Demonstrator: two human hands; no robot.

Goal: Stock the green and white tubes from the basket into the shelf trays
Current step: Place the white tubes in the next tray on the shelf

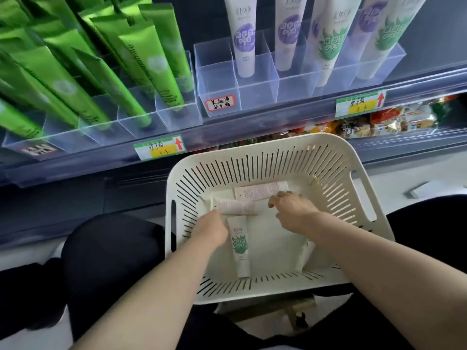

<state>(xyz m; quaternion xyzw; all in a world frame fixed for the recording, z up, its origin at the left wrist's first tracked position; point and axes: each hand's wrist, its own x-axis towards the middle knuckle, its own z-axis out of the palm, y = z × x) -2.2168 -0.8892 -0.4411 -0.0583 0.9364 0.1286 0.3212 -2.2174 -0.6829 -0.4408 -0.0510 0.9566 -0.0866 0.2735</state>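
A white slotted basket (290, 138) sits in front of me below the shelf. Several white tubes lie in it. One shows a green label (240, 246), two lie print-side up (235, 207) (260, 192), and another (305, 256) is partly under my right forearm. My left hand (212, 231) is down at the top end of the green-label tube, its fingers hidden. My right hand (293, 210) hovers with fingers loosely curled over the right end of the far tube. Clear shelf trays (217, 79) above hold upright white tubes, some with green labels (328, 46).
Bright green tubes (63, 84) fill the clear trays on the left. Purple-label tubes (242, 41) stand beside the green-label ones. Price tags (159, 147) line the shelf edge. Snack packets (379, 122) lie on the lower shelf. My knee (111, 261) is left of the basket.
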